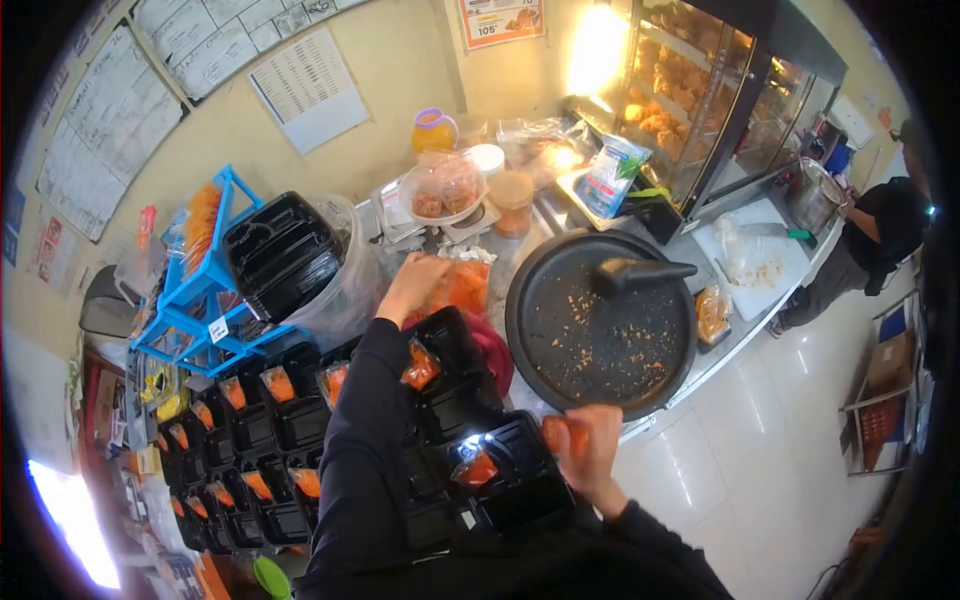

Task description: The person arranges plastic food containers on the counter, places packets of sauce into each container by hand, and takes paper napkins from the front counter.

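My left hand (pixel 415 285) is at the edge of a clear bag of orange-red packets (pixel 465 287), its fingertips hidden against the bag. My right hand (pixel 592 450) grips a small orange-red packet (pixel 566 436) beside the nearest black tray. That black tray (pixel 525 485) holds one orange packet (pixel 475 468) in a compartment. Another black tray (pixel 455 385) behind it has an orange packet (pixel 421 366) too. Rows of black trays (pixel 255 428) spread to the left, many with one orange packet each.
A large round black pan (pixel 610 350) with crumbs stands right of the trays. A blue rack (pixel 190 310) and stacked black containers (pixel 283 255) are at left. Beyond the cutting board (pixel 750 260), another person (pixel 885 225) stands by a metal pot (pixel 812 195).
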